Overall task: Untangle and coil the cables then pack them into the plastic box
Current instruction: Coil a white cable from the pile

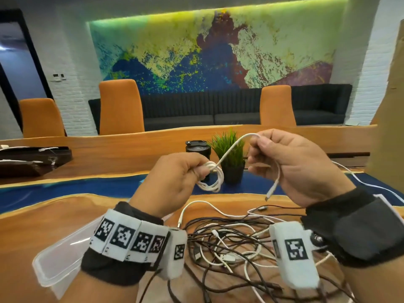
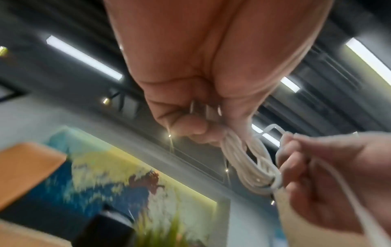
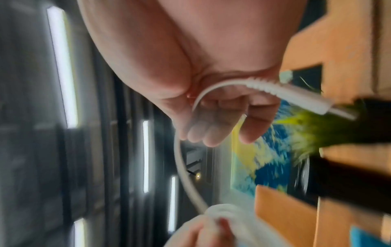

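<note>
Below both hands, on the wooden table [image 1: 54, 217], lies the biggest thing: a loose tangle of black and white cables [image 1: 236, 243], and left of the left wrist sits the clear plastic box [image 1: 59, 261]. Raised above that tangle, the left hand [image 1: 172, 182] closes its grip on a small coil of white cable [image 1: 211, 177], several loops bunched under thumb and fingers. From the coil a free length arcs up to the right hand [image 1: 290, 165], whose grip pinches it near the top of the arc; the short tail hangs below, ending in a slim connector [image 1: 271, 192]. By its look the cable is light, limp and smooth, likely springy; best held at the bunched loops, not the plug.
</note>
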### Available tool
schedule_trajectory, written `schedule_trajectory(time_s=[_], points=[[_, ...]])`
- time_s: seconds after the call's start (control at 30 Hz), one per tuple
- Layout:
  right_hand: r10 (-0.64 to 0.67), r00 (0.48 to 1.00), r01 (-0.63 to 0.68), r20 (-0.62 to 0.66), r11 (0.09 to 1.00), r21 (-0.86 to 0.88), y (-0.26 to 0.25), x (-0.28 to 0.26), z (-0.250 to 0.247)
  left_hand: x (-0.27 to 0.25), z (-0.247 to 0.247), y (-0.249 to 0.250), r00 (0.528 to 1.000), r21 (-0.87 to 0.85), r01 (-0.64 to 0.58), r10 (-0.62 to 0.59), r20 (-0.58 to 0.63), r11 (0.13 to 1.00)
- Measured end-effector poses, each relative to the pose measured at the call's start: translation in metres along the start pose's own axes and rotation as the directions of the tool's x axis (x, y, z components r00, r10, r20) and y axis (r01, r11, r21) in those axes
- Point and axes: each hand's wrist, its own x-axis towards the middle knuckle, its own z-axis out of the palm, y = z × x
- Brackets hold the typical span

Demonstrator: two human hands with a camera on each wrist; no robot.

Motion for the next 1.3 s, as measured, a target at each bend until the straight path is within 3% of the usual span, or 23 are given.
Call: schedule_trajectory(time_s=[0.03, 0.1, 0.17, 0.2, 0.23, 0.3, 0.37, 0.4, 0.47, 0.53, 0.7, 0.77, 0.8, 0.87, 0.93, 1.03, 1.1, 1.17, 1.23, 1.3], points=[[-0.069, 0.997, 0.065, -0.015, 0.977, -0.205, 0.001, -0.001, 0.001, 0.000, -0.001, 0.000, 0.999, -0.149, 0.045, -0.049, -0.021, 0.988], [-0.205, 0.979, 0.156, -0.008, 0.767, -0.623, 0.008, 0.002, 0.001, 0.000, -0.002, 0.004, 0.989, -0.425, 0.131, -0.148, -0.009, 0.896], [-0.248, 0.969, 0.139, -0.011, 0.580, -0.802, 0.016, 0.004, 0.003, 0.000, -0.001, 0.008, 0.984, -0.573, 0.164, -0.172, 0.042, 0.803], [-0.267, 0.963, 0.128, -0.036, 0.569, -0.813, 0.019, 0.004, 0.005, 0.000, 0.000, 0.009, 0.985, -0.606, 0.168, -0.162, 0.065, 0.778], [-0.287, 0.956, 0.126, -0.064, 0.596, -0.793, 0.022, 0.005, 0.007, -0.001, 0.002, 0.010, 0.985, -0.624, 0.169, -0.148, 0.085, 0.763], [-0.281, 0.949, 0.129, -0.144, 0.763, -0.633, 0.024, 0.005, 0.012, 0.000, 0.006, 0.012, 0.986, -0.636, 0.164, -0.116, 0.117, 0.754], [-0.169, 0.963, 0.098, -0.211, 0.945, -0.311, 0.018, 0.001, 0.023, 0.000, 0.010, 0.016, 0.990, -0.621, 0.139, -0.089, 0.111, 0.771], [-0.084, 0.972, 0.058, -0.219, 0.991, -0.123, 0.015, -0.001, 0.028, 0.001, 0.013, 0.018, 0.993, -0.601, 0.117, -0.079, 0.090, 0.791], [0.054, 0.983, -0.024, -0.176, 0.985, 0.170, 0.011, -0.004, 0.035, 0.002, 0.017, 0.020, 0.997, -0.548, 0.081, -0.063, 0.052, 0.833], [0.127, 0.981, -0.079, -0.144, 0.950, 0.302, 0.009, -0.004, 0.038, 0.002, 0.021, 0.020, 0.997, -0.512, 0.077, -0.061, 0.047, 0.855], [0.148, 0.976, -0.097, -0.162, 0.953, 0.286, 0.009, -0.004, 0.033, 0.004, 0.030, 0.015, 0.986, -0.522, 0.086, -0.148, -0.079, 0.848], [0.004, 0.951, 0.017, -0.308, 0.998, 0.064, 0.007, -0.006, 0.034, 0.006, 0.036, 0.012, 0.962, -0.525, 0.103, -0.219, -0.164, 0.845], [-0.133, 0.927, 0.102, -0.351, 0.989, -0.104, 0.005, -0.008, 0.036, 0.007, 0.038, 0.010, 0.948, -0.524, 0.110, -0.248, -0.202, 0.845], [-0.360, 0.902, 0.260, -0.238, 0.893, -0.367, 0.002, -0.013, 0.041, 0.008, 0.040, 0.010, 0.928, -0.507, 0.103, -0.266, -0.260, 0.856], [-0.367, 0.926, 0.271, -0.089, 0.811, -0.519, 0.004, -0.017, 0.050, 0.007, 0.041, 0.015, 0.921, -0.458, 0.060, -0.226, -0.317, 0.887], [-0.340, 0.939, 0.231, -0.052, 0.738, -0.634, 0.013, -0.016, 0.056, 0.005, 0.049, 0.019, 0.908, -0.314, 0.019, -0.148, -0.393, 0.949], [-0.322, 0.940, 0.216, -0.115, 0.820, -0.531, 0.019, -0.013, 0.059, 0.004, 0.053, 0.019, 0.902, -0.285, 0.005, -0.127, -0.412, 0.959], [-0.201, 0.956, 0.142, -0.213, 0.954, -0.263, 0.023, -0.010, 0.060, 0.004, 0.055, 0.019, 0.903, -0.281, -0.016, -0.106, -0.416, 0.960], [-0.090, 0.961, 0.069, -0.260, 0.994, -0.088, 0.024, -0.010, 0.061, 0.004, 0.056, 0.018, 0.908, -0.267, -0.034, -0.081, -0.410, 0.963], [-0.044, 0.963, 0.028, -0.266, 0.998, -0.064, 0.021, -0.011, 0.062, 0.003, 0.055, 0.019, 0.907, -0.239, -0.058, -0.049, -0.419, 0.969]])
